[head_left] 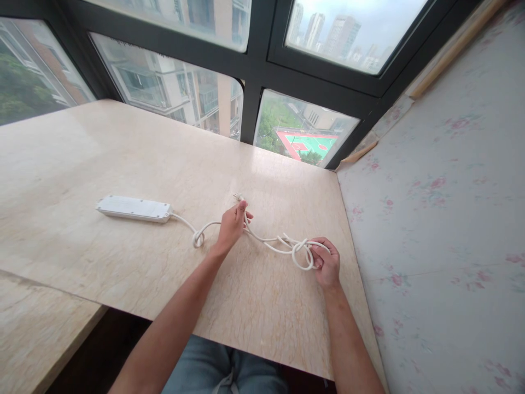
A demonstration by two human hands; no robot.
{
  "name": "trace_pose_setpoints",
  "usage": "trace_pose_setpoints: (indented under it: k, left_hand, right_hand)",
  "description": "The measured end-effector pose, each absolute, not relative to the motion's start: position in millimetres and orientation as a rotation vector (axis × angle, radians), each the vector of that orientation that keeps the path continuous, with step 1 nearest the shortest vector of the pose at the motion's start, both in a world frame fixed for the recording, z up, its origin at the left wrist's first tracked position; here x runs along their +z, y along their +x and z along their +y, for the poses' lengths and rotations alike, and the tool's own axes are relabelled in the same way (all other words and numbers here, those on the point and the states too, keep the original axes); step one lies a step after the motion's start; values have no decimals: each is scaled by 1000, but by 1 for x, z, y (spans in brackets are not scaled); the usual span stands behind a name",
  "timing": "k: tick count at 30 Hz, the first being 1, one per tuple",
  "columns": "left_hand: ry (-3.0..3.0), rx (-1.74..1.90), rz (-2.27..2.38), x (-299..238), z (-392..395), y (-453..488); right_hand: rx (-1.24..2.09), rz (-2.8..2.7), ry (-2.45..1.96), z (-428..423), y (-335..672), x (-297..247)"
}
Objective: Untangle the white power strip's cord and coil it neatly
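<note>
A white power strip (pixel 134 208) lies flat on the beige marble tabletop (pixel 123 153), left of my hands. Its white cord (pixel 268 241) runs right, makes a small loop near my left wrist and ends in a tangle of loops. My left hand (pixel 232 225) is closed around the cord near its plug (pixel 238 197), which sticks out above the fingers. My right hand (pixel 326 264) is closed on the knotted loops (pixel 302 251) at the cord's right end.
Dark-framed windows (pixel 254 71) run along the table's far edge. A floral-papered wall (pixel 443 219) stands close on the right. A second marble slab (pixel 36 323) sits lower at the left front. My knees in jeans (pixel 221 366) show under the near edge.
</note>
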State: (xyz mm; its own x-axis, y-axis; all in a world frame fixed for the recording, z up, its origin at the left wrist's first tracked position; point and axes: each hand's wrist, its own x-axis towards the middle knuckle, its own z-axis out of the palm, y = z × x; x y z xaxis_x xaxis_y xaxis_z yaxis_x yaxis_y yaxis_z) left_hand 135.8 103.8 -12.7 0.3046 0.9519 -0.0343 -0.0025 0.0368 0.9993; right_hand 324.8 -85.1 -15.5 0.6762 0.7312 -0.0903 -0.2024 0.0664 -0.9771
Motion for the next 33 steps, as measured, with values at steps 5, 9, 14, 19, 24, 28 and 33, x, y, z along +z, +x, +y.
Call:
trace_pose_setpoints:
  k: [5,9,14,19,24,28,33]
  left_hand:
    - [1587,997,1074,-9,97,130]
    - [1632,1018,1048,-6,96,128]
    - [2055,870,1165,-6,97,129]
    - [2420,594,941,-4,99,130]
    - [2454,529,564,-4,97,129]
    - [2373,470,333,-6,89,132]
    - [2135,409,241,-6,77,138]
  right_hand:
    - [781,-563,-1371,-87,325,-15]
    - [789,-513,-1328,-87,327,-11]
    - [793,-274,-1073,-86,339,-8]
    - [705,-56,-1051,-86,351,-14]
    - [694,-175,-1214,-87,347,-14]
    - [856,-325,-1286,-87,342,-11]
    - [1103,-480,-1380,-90,336,-6]
